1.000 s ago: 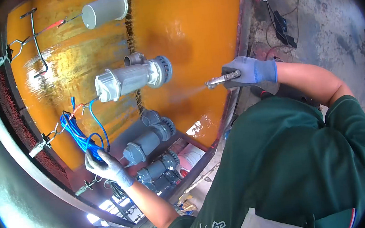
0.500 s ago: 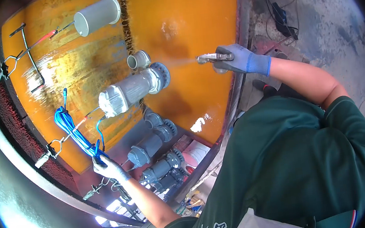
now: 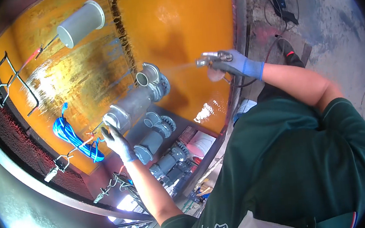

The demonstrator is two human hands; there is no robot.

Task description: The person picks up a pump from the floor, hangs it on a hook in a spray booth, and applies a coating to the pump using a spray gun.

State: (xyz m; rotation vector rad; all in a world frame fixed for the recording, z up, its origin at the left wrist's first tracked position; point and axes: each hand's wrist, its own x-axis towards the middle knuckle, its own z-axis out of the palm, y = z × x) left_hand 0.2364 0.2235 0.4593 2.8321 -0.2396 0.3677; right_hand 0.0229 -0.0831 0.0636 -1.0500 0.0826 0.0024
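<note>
Grey metal pump [image 3: 135, 104], set in front of orange panels [image 3: 189, 11], left of the spray gun. Long axis slants from capped end at lower left to round slotted end at upper right. Short side pipe [image 3: 147, 74] near the slotted end; its open mouth faces roughly lower left.

Right arm: bare forearm reaches left from the elbow at the picture's right. Gloved right hand [image 3: 227, 63] is level with the pump's slotted end and well apart from it. Its fingers are clamped around a spray gun [image 3: 206, 60], nozzle pointing left at the pump; thin mist runs between the two.

Left arm: forearm rises up and left from the lower edge. Gloved left hand [image 3: 119, 144] is at the capped end, fingertips seemingly touching it. Whether those fingers grip or merely rest, cannot tell; hand overlaps the casing.

Blue cable [image 3: 71, 133] hangs in a long bundle just left of the left hand, beside a wire hook [image 3: 64, 161].

Containers: pink-and-white bucket [image 3: 200, 145] beyond the row of darker pumps [image 3: 152, 144]; contents not visible. Grey flanged cylinder [image 3: 80, 25] at upper left, long axis also slanting up to the right.
</note>
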